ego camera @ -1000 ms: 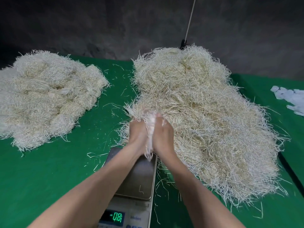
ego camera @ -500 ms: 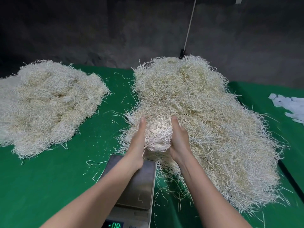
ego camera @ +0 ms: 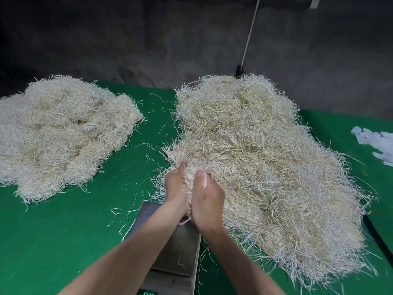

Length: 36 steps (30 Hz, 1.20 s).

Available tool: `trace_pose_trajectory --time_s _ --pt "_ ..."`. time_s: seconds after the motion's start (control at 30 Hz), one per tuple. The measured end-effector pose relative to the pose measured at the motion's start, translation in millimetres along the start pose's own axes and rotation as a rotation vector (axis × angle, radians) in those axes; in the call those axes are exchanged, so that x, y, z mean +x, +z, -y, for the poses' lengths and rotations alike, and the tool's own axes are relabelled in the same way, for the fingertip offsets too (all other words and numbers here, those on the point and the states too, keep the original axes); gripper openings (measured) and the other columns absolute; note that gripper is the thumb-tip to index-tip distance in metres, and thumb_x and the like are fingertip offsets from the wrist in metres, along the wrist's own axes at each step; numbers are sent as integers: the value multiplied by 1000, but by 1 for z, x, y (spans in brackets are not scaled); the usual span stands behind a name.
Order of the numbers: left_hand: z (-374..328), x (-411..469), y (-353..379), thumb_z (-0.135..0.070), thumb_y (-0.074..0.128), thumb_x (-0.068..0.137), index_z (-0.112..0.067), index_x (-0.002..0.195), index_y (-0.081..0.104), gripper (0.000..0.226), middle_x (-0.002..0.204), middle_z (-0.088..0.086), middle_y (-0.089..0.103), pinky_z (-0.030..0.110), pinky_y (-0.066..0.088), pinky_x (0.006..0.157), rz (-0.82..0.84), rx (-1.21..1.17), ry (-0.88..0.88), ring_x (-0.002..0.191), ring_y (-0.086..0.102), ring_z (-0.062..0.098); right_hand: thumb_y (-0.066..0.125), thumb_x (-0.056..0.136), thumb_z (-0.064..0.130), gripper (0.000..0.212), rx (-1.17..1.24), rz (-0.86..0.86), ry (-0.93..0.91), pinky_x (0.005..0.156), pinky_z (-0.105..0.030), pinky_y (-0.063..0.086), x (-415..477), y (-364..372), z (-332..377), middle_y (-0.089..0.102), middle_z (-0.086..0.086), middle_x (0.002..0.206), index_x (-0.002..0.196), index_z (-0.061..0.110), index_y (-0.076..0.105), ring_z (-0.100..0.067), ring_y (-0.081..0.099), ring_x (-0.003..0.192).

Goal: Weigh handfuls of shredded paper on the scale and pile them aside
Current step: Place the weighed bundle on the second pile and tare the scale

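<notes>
A handful of shredded paper [ego camera: 194, 172], pale cream and tangled into a rounded wad, sits pressed between two bare hands at the near left edge of a large heap [ego camera: 265, 162] of the same shreds. The left hand [ego camera: 176, 185] cups its left side with fingers [ego camera: 183, 165] curled into the strands. The right hand [ego camera: 207, 201] closes on its right side, thumb on top; its other fingers are hidden behind the wad, so how far they wrap cannot be told. The wad touches the heap, and loose strands trail from it.

The wad shows no clear long axis. The scale [ego camera: 178, 248] lies just toward the person from it, under the wrists, its dark rectangular pan running lengthwise away from the person. Judging from this, the coming move is a short pull back and down onto the pan, with both hands equally near.

There are no true containers. The pan carries only a stray strand or two. The green display [ego camera: 148, 293] is cut off by the lower edge and unreadable.

Well apart to the left, a second pile [ego camera: 59, 133] lies on the green bench [ego camera: 63, 241], nearer the left hand. Scattered strands lie between. At far right are white paper scraps [ego camera: 378, 143]. A dark wall rises behind.
</notes>
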<state>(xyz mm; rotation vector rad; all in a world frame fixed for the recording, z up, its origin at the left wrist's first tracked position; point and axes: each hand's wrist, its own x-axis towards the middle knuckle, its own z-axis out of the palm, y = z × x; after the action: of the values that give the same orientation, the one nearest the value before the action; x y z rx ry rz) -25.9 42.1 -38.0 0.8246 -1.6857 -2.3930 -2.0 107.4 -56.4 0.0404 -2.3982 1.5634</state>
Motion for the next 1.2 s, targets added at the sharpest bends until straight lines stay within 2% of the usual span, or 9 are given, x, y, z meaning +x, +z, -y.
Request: trace_pose_trajectory --time_s 0.13,0.23,0.4,0.5,0.7,0.83,0.93,1.03,1.2 --pt "5 0 -8 -32 52 97 -14 71 49 31 53 -1 37 27 33 52 99 81 -3 49 37 14 34 101 33 33 55 138 88 46 -11 33 12 -12 -3 49 11 64 71 31 48 1 44 54" --pt "-8 1 -21 -35 55 93 -24 58 35 42 46 -13 27 25 23 51 69 234 217 41 25 8 47 93 44 11 307 236 184 69 -15 38 18 -32 -1 51 17 115 103 41 50 2 50 99" --pt "-10 -4 -42 -47 55 91 -28 45 39 52 35 -16 32 22 35 52 229 514 428 32 28 4 43 77 78 81 259 411 132 105 -36 30 -6 -13 15 21 15 154 146 42 20 -6 29 133" --pt "-21 -10 -50 -66 38 88 -36 92 64 39 84 -22 62 17 45 70 253 333 297 77 60 -5 52 81 63 89 211 292 290 98 -29 40 -12 4 14 42 -5 144 150 19 18 -9 47 125" --pt "-8 -23 -92 -85 23 73 -34 145 31 88 150 -13 32 42 27 111 300 158 62 138 30 11 54 83 59 86 344 62 400 90 -21 38 -10 28 17 43 -12 143 147 9 26 -25 45 126" --pt "-8 -20 -85 -65 38 85 -23 111 61 55 107 -20 63 6 44 74 183 104 200 94 58 -9 42 79 69 90 180 98 249 111 -32 28 -25 60 26 39 -16 146 139 1 38 -26 37 135" --pt "-10 -6 -103 -50 50 92 -9 94 62 42 79 10 67 34 50 67 17 411 527 68 58 24 44 92 50 57 108 6 159 91 -15 24 -29 67 28 47 -16 128 126 4 51 -18 42 115" --pt "-9 2 -119 -53 55 85 -22 113 50 42 69 2 60 29 42 54 38 639 610 52 46 13 40 84 70 66 133 4 164 73 -26 37 -40 77 28 57 -2 90 90 8 62 -18 51 86" --pt "-14 9 -127 -39 58 91 -22 126 39 42 125 -7 54 24 33 102 229 -45 2 115 52 8 41 77 72 64 280 -138 394 75 -29 29 -24 89 23 43 -8 93 96 11 48 -16 39 86"
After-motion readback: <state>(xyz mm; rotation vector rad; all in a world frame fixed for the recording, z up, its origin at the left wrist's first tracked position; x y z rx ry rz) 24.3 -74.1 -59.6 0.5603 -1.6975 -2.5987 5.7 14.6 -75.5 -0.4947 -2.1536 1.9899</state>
